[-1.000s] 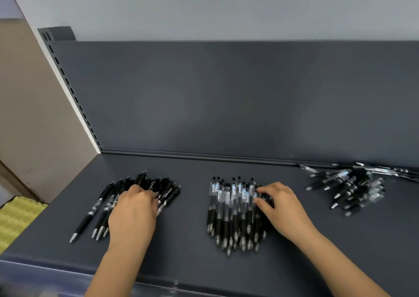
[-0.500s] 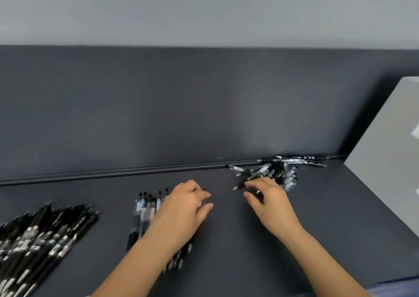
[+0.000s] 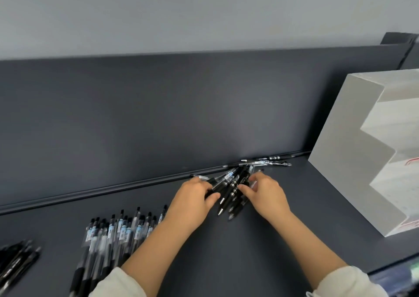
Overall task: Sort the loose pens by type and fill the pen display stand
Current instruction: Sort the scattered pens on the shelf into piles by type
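Progress: I judge the sorting is well on and the filling has not begun.
Sorted so far: a row of clear pens (image 3: 118, 231) lies side by side at the lower left. A bunch of black pens (image 3: 15, 258) sits at the left edge, blurred and cut off.
Left to sort: the loose pile (image 3: 235, 183) is near the back of the shelf (image 3: 249, 251), with black and clear barrels crossing each other.
Left hand: my left hand (image 3: 192, 197) is on the pile's left side, fingers curled over and thumb under, pinching a dark pen there.
Right hand: my right hand (image 3: 265, 192) is on the pile's right side with its fingers bent down into the pens. I can't tell whether it has one pinched or is only raking.
Stand: the white stepped display stand (image 3: 340, 149) is at the right of the shelf, apart from the pile. The tiers I can see hold no pens.
Around: a few stray pens (image 3: 265, 160) lie along the groove under the dark back panel (image 3: 158, 115), just behind the pile. Pale sleeves (image 3: 118, 283) show at the bottom.
In the way: nothing lies between the pile and the stand. My left forearm crosses over the clear row, so I judge a careless pull could scatter it, and the strays at the back could be missed.
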Action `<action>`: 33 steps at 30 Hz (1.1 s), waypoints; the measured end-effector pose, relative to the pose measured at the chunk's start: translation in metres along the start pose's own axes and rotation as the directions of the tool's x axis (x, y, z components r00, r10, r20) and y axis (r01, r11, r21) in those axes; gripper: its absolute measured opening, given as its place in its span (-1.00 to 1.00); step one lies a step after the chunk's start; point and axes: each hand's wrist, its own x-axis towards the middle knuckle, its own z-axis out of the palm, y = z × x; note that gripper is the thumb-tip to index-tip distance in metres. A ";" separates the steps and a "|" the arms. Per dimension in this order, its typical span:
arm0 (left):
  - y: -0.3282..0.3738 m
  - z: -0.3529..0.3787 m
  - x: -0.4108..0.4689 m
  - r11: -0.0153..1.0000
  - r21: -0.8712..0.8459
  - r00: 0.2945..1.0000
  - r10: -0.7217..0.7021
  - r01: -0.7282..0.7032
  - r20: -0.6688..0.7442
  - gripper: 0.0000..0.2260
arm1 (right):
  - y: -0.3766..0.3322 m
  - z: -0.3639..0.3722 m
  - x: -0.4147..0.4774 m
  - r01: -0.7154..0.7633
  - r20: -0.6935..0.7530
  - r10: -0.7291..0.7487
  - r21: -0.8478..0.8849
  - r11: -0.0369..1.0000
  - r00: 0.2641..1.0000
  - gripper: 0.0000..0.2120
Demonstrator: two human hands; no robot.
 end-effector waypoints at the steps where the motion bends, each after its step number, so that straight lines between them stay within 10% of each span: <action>1: 0.002 0.003 0.002 1.000 0.007 1.000 -0.007 0.006 0.006 -0.73 | -0.001 0.002 0.000 -0.020 0.023 0.020 0.009 1.000 1.000 -0.60; 10: 0.006 0.018 0.010 0.996 0.035 0.997 -0.080 0.080 0.011 -0.76 | 0.004 -0.010 -0.008 -0.153 0.054 0.148 0.118 0.981 0.988 -0.69; 18: 0.009 0.002 0.003 0.998 -0.044 0.963 -0.046 0.035 -0.264 -0.82 | 0.021 -0.018 -0.018 -0.214 -0.010 0.234 0.373 0.903 0.972 -0.81; 33: -0.028 -0.019 -0.068 0.947 -0.245 0.881 -0.290 0.208 -0.374 -0.86 | 0.007 -0.014 -0.066 0.067 -0.196 0.097 0.690 0.721 0.976 -0.87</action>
